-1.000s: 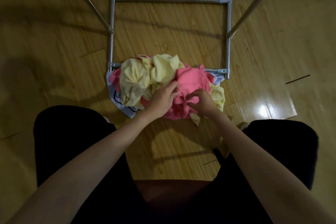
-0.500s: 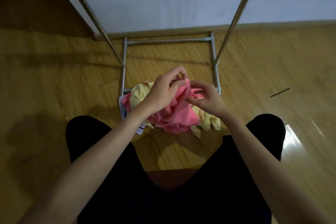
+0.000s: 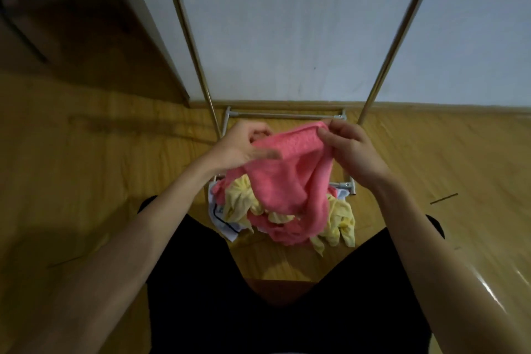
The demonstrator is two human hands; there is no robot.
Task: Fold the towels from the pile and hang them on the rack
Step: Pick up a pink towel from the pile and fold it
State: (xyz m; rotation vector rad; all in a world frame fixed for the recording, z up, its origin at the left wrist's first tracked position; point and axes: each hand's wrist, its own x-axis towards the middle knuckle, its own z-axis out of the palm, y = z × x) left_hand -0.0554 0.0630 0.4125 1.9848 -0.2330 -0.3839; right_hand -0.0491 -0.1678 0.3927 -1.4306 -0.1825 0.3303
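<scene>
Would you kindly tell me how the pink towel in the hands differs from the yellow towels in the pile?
The pink towel is held up, stretched between the left hand and right hand; the yellow towels lie crumpled on the floor. The pink towel hangs draped in a sagging loop, while the yellow towels are bunched and knotted. Both look like soft cloth, and neither is folded yet.

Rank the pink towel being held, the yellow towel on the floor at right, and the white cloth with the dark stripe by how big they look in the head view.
1. Pink towel, largest, though nearest the camera.
2. Yellow towel.
3. White cloth, mostly buried under the pile, so its full size is unsure.
</scene>
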